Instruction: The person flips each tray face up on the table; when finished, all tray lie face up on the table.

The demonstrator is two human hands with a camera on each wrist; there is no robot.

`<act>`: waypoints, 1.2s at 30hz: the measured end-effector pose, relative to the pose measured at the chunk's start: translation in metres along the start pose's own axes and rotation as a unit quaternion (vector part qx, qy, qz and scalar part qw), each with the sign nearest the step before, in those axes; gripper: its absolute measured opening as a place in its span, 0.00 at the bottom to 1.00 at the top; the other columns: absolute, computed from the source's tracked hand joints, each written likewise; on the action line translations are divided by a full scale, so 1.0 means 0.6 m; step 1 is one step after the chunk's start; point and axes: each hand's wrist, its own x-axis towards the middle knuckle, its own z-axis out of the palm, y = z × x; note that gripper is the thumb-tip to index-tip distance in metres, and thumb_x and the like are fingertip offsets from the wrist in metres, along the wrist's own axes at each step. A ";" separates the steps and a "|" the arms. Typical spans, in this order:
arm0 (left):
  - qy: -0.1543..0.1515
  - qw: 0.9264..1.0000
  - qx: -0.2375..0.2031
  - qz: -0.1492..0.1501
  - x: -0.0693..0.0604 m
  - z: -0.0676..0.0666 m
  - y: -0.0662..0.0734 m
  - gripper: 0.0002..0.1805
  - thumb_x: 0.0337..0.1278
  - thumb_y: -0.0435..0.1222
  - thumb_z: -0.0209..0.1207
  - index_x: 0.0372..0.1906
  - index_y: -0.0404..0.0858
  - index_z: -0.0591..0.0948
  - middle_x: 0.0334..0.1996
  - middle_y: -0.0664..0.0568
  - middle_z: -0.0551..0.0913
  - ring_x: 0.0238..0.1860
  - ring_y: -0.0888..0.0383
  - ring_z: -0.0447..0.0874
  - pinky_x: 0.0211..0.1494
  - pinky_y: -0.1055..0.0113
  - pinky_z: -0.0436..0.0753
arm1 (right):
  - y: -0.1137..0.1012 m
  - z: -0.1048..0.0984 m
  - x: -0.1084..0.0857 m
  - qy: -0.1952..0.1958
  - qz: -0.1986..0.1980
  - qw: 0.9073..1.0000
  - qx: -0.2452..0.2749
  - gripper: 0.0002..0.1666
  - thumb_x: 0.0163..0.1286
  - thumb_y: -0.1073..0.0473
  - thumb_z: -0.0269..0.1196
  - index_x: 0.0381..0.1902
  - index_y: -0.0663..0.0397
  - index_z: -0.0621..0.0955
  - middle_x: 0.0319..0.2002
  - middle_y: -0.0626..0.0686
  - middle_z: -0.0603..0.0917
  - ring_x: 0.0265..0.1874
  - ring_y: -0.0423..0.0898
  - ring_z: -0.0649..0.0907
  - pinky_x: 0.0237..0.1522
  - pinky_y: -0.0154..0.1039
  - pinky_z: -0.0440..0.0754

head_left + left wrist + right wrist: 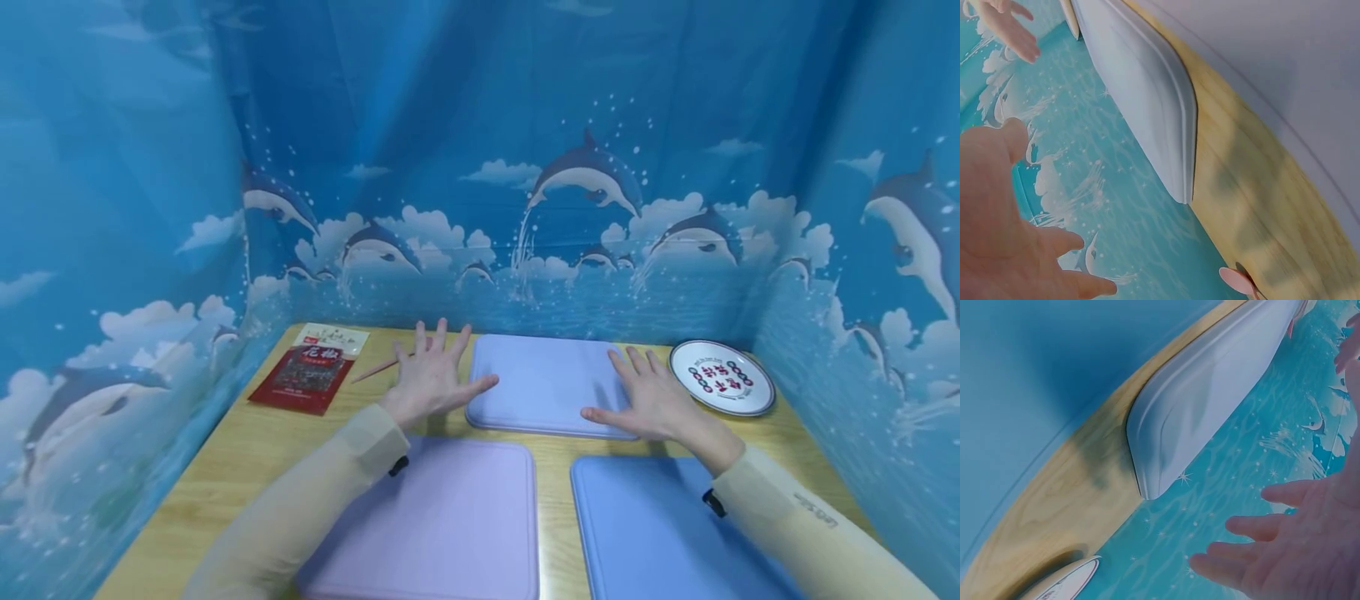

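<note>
My left hand (pixel 429 379) is held over the table with its fingers spread, between a pink spoon (pixel 1236 280) and the left end of a lavender rectangular board (pixel 547 383). In the head view it partly covers the spoon. My right hand (pixel 656 400), also with spread fingers, is above the right end of that board, close to a round white plate (pixel 722 397) with red and green print. Neither hand holds anything. A pale purple board (pixel 465 517) lies below the left hand, and a blue board (pixel 652 521) lies below the right.
A red packet (pixel 300 382) with a dark see-through window and a pale top lies at the table's back left. The wooden table (pixel 555 483) is enclosed by blue curtains (pixel 450 125) printed with dolphins and clouds. Wood shows between the boards.
</note>
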 end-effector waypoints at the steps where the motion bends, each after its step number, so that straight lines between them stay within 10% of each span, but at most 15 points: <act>1: -0.001 1.000 -0.007 -0.002 0.001 -0.001 0.001 0.61 0.67 0.82 0.49 0.94 0.57 0.49 0.94 0.36 0.43 0.92 0.23 0.34 0.84 0.10 0.47 | 0.001 -0.001 0.001 -0.002 0.002 1.000 0.007 0.72 0.69 0.17 0.66 0.90 0.62 0.59 0.87 0.79 0.57 0.84 0.87 0.57 0.80 0.88 0.62; 25: -0.015 0.988 -0.150 -0.041 0.045 0.033 0.015 0.50 0.78 0.65 0.60 0.90 0.42 0.63 0.89 0.37 0.63 0.90 0.36 0.61 0.92 0.36 0.65 | 0.045 0.004 0.034 -0.056 0.058 0.983 0.166 0.66 0.78 0.28 0.68 0.90 0.68 0.56 0.85 0.79 0.61 0.82 0.81 0.67 0.79 0.78 0.74; 36: -0.032 0.957 -0.268 -0.105 0.077 0.043 0.020 0.42 0.76 0.53 0.68 0.84 0.38 0.73 0.84 0.41 0.75 0.85 0.40 0.72 0.88 0.43 0.76 | 0.081 0.016 0.053 -0.105 0.136 0.954 0.247 0.59 0.76 0.37 0.74 0.87 0.68 0.63 0.83 0.80 0.65 0.80 0.77 0.72 0.75 0.67 0.83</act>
